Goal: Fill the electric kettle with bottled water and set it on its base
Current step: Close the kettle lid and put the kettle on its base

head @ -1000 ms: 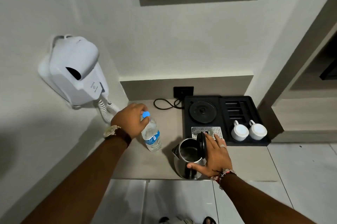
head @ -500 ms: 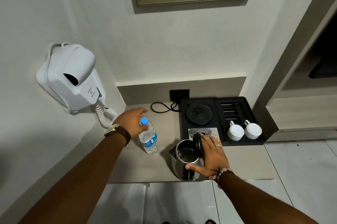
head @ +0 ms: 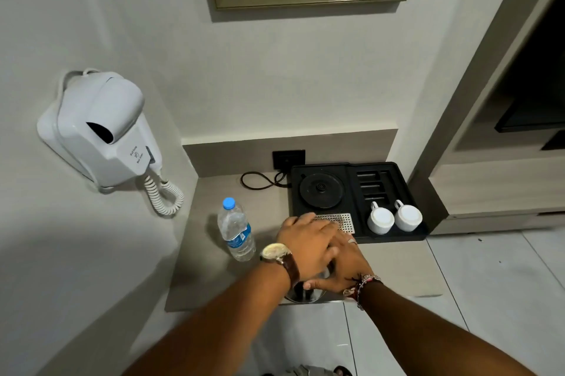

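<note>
Out past my hands, on the wall beyond the counter point(head: 397, 268), hangs a picture frame point(head: 308, 1), and up to the left of my grip a white hair dryer point(head: 101, 131) sits in its wall mount with its coiled cord point(head: 163, 198) drooping toward the counter's corner. Just ahead of my fingers lies the black tray point(head: 394, 235), and on its left half sits the round kettle base point(head: 321, 189), bare on top, its cord point(head: 260, 183) looping back to the wall socket point(head: 289, 158). To the right of my hands, on the tray's near right part, two white cups point(head: 394, 218) stand side by side, upside down, touching or nearly so. Both my hands are stacked over the kettle point(head: 302, 296), which stands on the counter at its near edge, right beneath my grip and apart from the base; only a sliver of its shiny steel body shows under my wrists. My left hand point(head: 308, 242) lies flat on top, fingers stretched toward the tray's perforated metal grille point(head: 344, 221), a watch point(head: 279, 256) on the wrist. My right hand point(head: 342, 265) sits under it, thumb curled around the kettle's near side, a beaded bracelet point(head: 362, 284) on the wrist; I cannot tell how tightly either hand is closed. Just left of my left hand the water bottle point(head: 237, 233) stands upright on the counter, free of my fingers, its blue cap point(head: 228, 203) on.
</note>
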`<state>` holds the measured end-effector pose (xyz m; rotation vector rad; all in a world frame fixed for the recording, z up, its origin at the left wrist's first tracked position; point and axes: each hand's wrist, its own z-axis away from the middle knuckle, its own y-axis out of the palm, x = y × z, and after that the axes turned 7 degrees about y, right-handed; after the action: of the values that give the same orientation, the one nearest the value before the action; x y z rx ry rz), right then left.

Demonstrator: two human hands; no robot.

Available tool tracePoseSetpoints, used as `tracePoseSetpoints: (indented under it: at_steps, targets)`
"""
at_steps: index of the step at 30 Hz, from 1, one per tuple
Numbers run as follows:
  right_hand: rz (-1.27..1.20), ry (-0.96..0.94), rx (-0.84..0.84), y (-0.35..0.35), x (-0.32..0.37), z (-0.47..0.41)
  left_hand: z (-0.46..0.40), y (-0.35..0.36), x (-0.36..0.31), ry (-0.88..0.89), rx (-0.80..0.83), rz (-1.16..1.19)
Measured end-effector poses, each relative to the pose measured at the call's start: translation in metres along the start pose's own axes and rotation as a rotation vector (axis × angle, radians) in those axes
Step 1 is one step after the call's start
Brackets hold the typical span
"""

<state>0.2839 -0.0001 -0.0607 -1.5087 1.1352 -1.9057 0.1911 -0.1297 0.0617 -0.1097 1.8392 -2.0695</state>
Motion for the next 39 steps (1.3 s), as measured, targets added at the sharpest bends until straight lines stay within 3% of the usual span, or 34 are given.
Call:
tracePoseSetpoints:
  at_steps: [3, 5, 8, 11, 15, 23, 32, 39]
  targets:
    - [-0.093, 0.022, 0.022, -0.005, -0.002, 0.0, 0.015, 0.014, 0.023, -0.077, 0.013, 0.016]
    - [-0.136, 0.037, 0.01, -0.008, -0.004, 0.001, 0.022, 0.024, 0.04, -0.114, 0.115, 0.015]
    - [-0.286, 0.102, -0.124, -0.002, -0.006, 0.005, 0.023, 0.045, 0.054, -0.148, 0.235, 0.01]
    - [-0.38, 0.248, -0.291, 0.004, -0.004, 0.005, 0.021, 0.07, 0.063, -0.162, 0.175, 0.039]
    - [-0.408, 0.386, -0.352, 0.012, -0.002, -0.004, 0.023, 0.098, 0.065, -0.183, 0.044, 0.123]
    - [-0.486, 0.622, -0.478, 0.023, 0.006, -0.014, 0.02, 0.098, 0.071, -0.147, 0.076, -0.01]
    - [-0.485, 0.643, -0.597, -0.017, 0.023, -0.02, 0.004, 0.046, 0.073, -0.064, -0.019, 0.035]
    - [-0.428, 0.618, -0.652, -0.085, 0.018, -0.079, -0.057, -0.015, 0.086, -0.05, -0.118, 0.03]
